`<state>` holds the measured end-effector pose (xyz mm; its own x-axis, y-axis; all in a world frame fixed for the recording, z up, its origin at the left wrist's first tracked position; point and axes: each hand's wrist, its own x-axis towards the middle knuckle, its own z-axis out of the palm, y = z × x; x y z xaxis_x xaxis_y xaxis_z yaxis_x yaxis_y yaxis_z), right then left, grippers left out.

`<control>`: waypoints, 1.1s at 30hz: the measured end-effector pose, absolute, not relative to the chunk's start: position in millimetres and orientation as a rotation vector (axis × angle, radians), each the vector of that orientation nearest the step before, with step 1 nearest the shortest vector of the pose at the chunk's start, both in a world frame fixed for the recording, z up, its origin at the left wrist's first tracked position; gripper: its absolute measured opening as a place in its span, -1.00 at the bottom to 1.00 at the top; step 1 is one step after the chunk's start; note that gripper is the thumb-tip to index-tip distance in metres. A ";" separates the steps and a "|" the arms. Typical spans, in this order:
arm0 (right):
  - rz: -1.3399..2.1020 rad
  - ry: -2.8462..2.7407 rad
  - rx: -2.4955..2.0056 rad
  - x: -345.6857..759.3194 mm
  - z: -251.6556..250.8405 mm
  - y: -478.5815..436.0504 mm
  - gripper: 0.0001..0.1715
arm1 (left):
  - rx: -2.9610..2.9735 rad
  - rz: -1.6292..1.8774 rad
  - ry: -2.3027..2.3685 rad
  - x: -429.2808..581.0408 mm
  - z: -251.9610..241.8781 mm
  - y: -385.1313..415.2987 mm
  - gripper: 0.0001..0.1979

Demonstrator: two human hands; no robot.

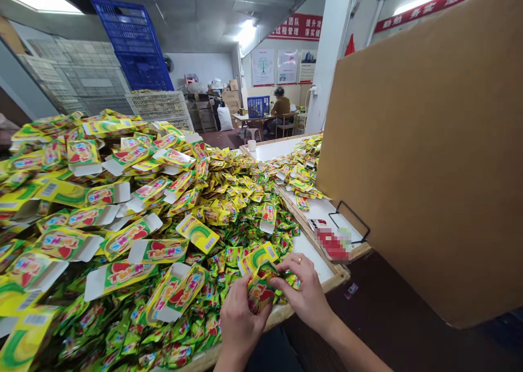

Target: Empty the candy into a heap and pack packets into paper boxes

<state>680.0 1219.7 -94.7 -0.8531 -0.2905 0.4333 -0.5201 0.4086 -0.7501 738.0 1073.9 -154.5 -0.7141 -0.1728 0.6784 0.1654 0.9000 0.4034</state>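
Grip: the left hand [242,313] closes thumb and fingers around a small yellow-and-green printed cardboard box [259,294] with a red patch and pink-white lettering. The right hand [305,289], ring on one finger, has thumb and fingertips drawn narrow at the box's far end; whether they pinch the flap, the rim or a small item there cannot be told.

Key relation: box lies within the grip, between the two hands. Long axis runs roughly away from the body, far end leaning a little to the right. Left hand nearer the body end and sides; right hand nearer the far end, at its right edge.

Surroundings: just beyond the grip, a yellow-and-green banana-print carton [256,256] lies on the heap. Left of and beyond the grip, a spread of glossy green foil sachets [226,255]; farther left, a mound of yellow-and-green cartons with white flaps [159,250]. Right of and beyond the grip: white tabletop with wooden edging [312,248], a flat red-faced rectangular object [332,242], partly pixelated, and a large brown cardboard panel [425,143].
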 end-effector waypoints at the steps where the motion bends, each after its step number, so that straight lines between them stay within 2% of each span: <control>1: 1.363 -2.406 0.699 681.9 -96.9 1218.8 -0.85 | 0.004 -0.559 -2.288 738.5 -153.9 1073.2 -0.61; 6: 1.374 -2.380 0.724 684.4 -99.8 1218.8 -0.85 | -0.054 -0.526 -2.316 741.1 -148.8 1065.1 -0.59; 11: 1.494 -2.678 0.793 673.0 -92.2 1221.6 -0.85 | -0.150 -0.551 -2.393 740.3 -138.2 1059.6 -0.58; 19: 1.657 -2.820 1.046 679.4 -97.7 1211.3 -0.77 | -0.052 -0.826 -2.423 736.7 -142.5 1070.2 -0.58; 21: 1.735 -2.841 0.961 678.7 -98.5 1208.2 -0.74 | -0.034 -0.908 -2.425 736.4 -142.3 1071.4 -0.57; 24: 2.085 -2.678 0.629 672.6 -96.4 1204.6 -0.60 | 0.043 -1.111 -2.392 737.2 -135.4 1069.8 -0.47; 28: 2.515 -2.552 0.503 666.3 -89.9 1203.4 -0.45 | 0.197 -1.718 -2.300 743.3 -123.0 1066.8 -0.34; 30: 2.605 -2.585 0.548 666.8 -88.2 1203.4 -0.45 | 0.241 -1.961 -2.188 747.5 -119.4 1066.1 -0.42; 33: 2.730 -2.601 0.568 669.8 -89.0 1203.0 -0.46 | 0.257 -2.085 -2.148 752.3 -118.3 1063.5 -0.56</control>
